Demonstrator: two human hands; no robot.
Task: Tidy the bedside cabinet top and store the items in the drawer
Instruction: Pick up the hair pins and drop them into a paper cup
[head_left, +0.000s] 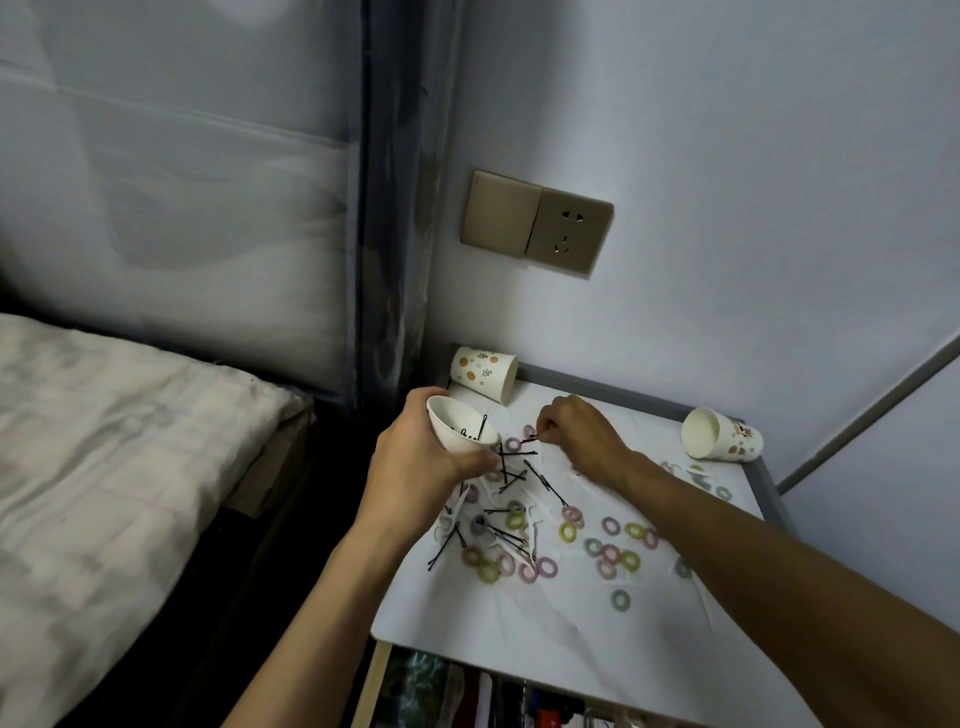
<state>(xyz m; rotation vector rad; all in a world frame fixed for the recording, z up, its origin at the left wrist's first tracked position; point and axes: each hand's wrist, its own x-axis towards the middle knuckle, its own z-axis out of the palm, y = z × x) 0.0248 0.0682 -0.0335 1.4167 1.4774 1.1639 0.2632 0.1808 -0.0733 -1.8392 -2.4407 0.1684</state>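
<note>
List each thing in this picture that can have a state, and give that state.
Left hand, grips the held cup.
Held cup, tilted, hairpins inside.
Right hand, pinches a loose hairpin.
Back cup, lying on its side.
Right cup, lying on its side.
Drawer, open.
Hair rings, scattered loose.
Socket, nothing plugged in.

the left arm comes in from the lower left, its bare forearm rising to the left hand (415, 457), whose fingers and thumb curl round a tilted paper cup (456, 422). the right arm stretches in from the lower right, wrist bent down. the right hand (584, 434), knuckles up, pinches a black hairpin (531, 439) at its fingertips, near the left hand but apart from it.
</note>
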